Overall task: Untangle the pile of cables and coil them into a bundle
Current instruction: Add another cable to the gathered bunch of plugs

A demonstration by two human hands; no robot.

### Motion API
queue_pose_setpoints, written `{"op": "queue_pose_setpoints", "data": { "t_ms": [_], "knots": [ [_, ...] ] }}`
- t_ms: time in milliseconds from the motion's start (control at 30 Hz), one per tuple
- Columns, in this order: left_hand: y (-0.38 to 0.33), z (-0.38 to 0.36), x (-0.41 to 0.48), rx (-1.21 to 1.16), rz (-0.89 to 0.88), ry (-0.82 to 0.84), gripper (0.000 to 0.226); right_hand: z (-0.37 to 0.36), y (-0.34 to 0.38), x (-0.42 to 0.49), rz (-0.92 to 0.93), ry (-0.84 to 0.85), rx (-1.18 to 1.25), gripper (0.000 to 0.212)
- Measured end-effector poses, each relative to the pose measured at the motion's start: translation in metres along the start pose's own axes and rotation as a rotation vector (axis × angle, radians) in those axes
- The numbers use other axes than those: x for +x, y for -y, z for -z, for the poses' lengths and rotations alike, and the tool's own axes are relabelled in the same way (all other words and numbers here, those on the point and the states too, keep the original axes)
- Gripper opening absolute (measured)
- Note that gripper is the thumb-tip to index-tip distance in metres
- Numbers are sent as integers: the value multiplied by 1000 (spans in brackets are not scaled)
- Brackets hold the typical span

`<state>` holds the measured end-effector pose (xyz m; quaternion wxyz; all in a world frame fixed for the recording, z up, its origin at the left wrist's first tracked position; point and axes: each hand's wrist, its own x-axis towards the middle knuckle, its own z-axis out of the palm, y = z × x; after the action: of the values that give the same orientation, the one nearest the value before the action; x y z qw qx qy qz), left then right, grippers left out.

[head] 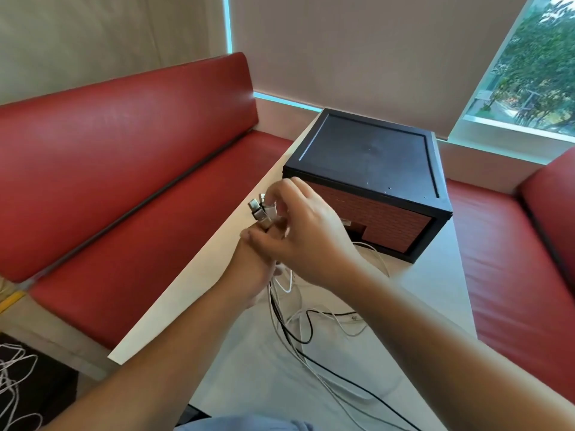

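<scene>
While the plug ends (259,213) are clamped upright in the left hand (249,269), one white plug (270,208) is pinched by the right hand (308,231), hands touching. Cables (298,325) are trailed loose from the grip toward 5 o'clock across the white table (193,293), black box (367,157) at 1 o'clock. Plug tips should be levelled first, then strands combed through toward the free ends so crossings are cleared before coiling is started.
</scene>
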<state>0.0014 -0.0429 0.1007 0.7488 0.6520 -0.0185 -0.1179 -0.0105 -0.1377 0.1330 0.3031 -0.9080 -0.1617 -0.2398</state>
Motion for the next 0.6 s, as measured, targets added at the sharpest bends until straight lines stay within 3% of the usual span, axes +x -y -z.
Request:
{"op": "queue_pose_setpoints", "data": {
  "t_ms": [200, 400, 500, 600],
  "knots": [
    [-6, 5, 0, -20, 9, 124, 31, 7, -12, 22, -25, 1, 46, 9],
    [-10, 15, 6, -321, 59, 192, 34, 2, -21, 2, -221, -51, 404, 21],
    [-13, 21, 8, -484, 6, 194, 36, -10, -28, -27, -410, 224, 521, 26],
    [-14, 24, 9, -548, 23, 171, 34, -16, -29, -46, -380, 411, 483, 25]
  ]
}}
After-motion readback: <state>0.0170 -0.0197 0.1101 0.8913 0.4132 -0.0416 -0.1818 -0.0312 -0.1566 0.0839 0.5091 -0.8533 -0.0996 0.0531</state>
